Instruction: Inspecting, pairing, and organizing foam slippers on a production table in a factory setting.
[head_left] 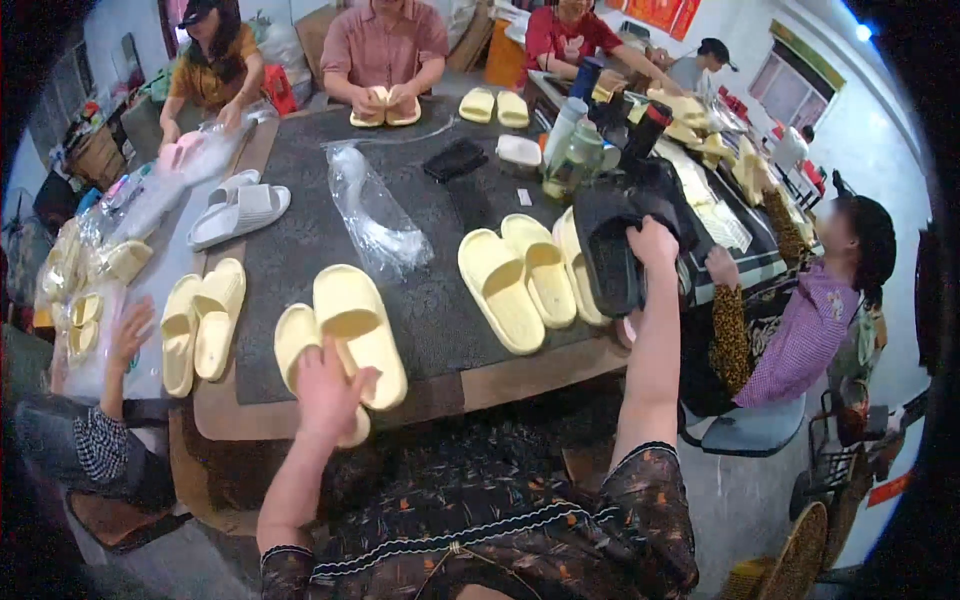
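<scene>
My left hand (325, 390) is closed on a pair of pale yellow slide slippers (362, 345) at the table's near edge, with the fingertips partly hidden against them. On the right, my right hand (653, 243) grips the edge of black slippers (610, 255), which overlap a pale yellow slipper. Just left of those stands another yellow pair (500, 290), side by side. A further yellow pair (205, 325) lies near the table's left edge. Behind my left hand a crumpled clear plastic bag (375, 215) rests on the dark mat.
Grey slippers (240, 210) lie at the left. Bottles (575, 160), a white box (519, 151) and a black pouch (455, 160) stand toward the back. Co-workers sit around the table; one at the far side handles yellow slippers (385, 108). A person's hand (130, 335) reaches in at left.
</scene>
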